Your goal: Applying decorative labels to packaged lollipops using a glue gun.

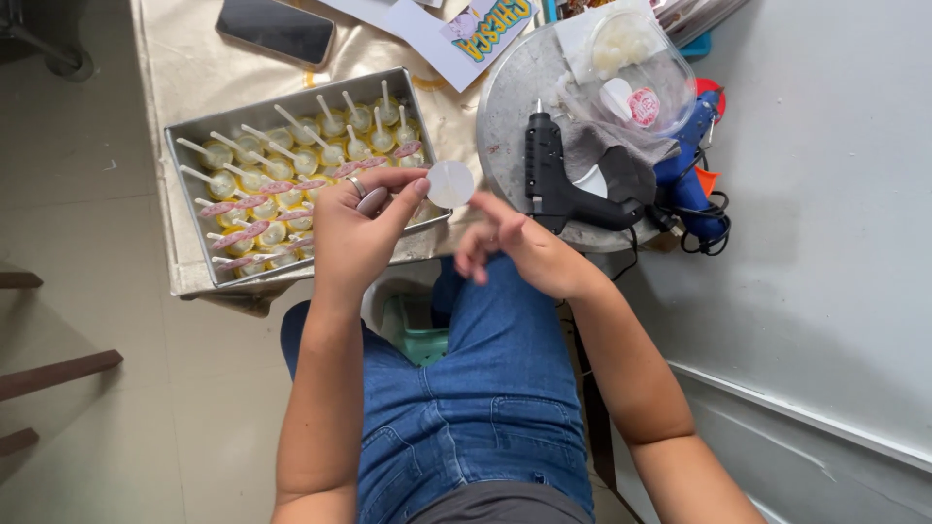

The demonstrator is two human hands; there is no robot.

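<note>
Left hand (357, 228) fingers (403, 199) are curling closed around a small cup whose round white lid (450, 183) is facing up, thumb and forefinger pinching it at the rim; a ring is showing on one finger. The cup is sitting in the air just past the near right corner of the metal tray (184, 146), above the worktop (184, 58) edge. Right hand (519, 243) is hovering just beside the lid, fingers loosely spread and blurred, index tip reaching toward the lid; whether it is touching cannot be told, and it is gripping nothing visible. The tray is lying behind the left hand, packed with rows of small yellow cups (291, 160) with white spoons standing in them, several nearer ones carrying pink strips. To the right, a round grey board (515, 87) is bearing a black glue gun (558, 184), a grey cloth, and a clear plastic bag (636, 68) of small pieces; a blue glue gun (691, 170) with tangled cord is lying at its far side. A dark phone (277, 29) and a printed paper card (466, 34) are resting at the far edge of the worktop. Blue jeans and a green stool (417, 335) are showing below the hands.
</note>
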